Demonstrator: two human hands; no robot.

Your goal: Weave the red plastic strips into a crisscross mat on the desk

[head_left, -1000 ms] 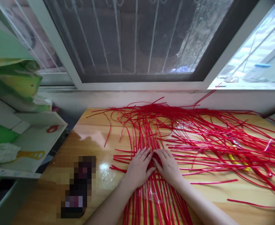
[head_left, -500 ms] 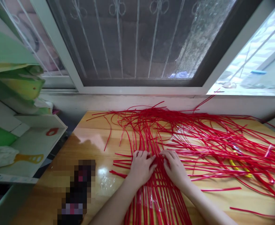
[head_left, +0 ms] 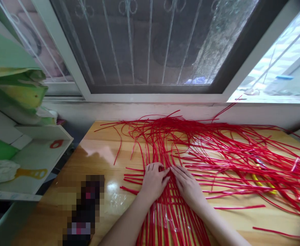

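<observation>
Long red plastic strips (head_left: 174, 218) run away from me and are crossed by others in a woven patch on the wooden table. My left hand (head_left: 153, 181) rests on the patch's left side, its fingers curled over the strips and its thumb pointing right. My right hand (head_left: 188, 186) lies over the right side with fingers stretched out side by side, fingertips close to the left thumb; its thumb is mostly hidden. Clear tape (head_left: 162, 215) lies across the strips nearer me. Short strip ends (head_left: 133, 177) stick out left of the left hand.
A tangle of loose red strips (head_left: 170, 123) covers the table's back and right. Among them lies a tool with yellow handles (head_left: 262, 184). Crumpled clear plastic (head_left: 117, 201) and a pixelated dark object (head_left: 85, 208) are at left. A shelf (head_left: 44, 150) stands beside the table, below the window.
My right hand has shifted slightly left, its fingers going from bent to stretched out, fingertips now beside the left thumb. The left hand stays nearly in place.
</observation>
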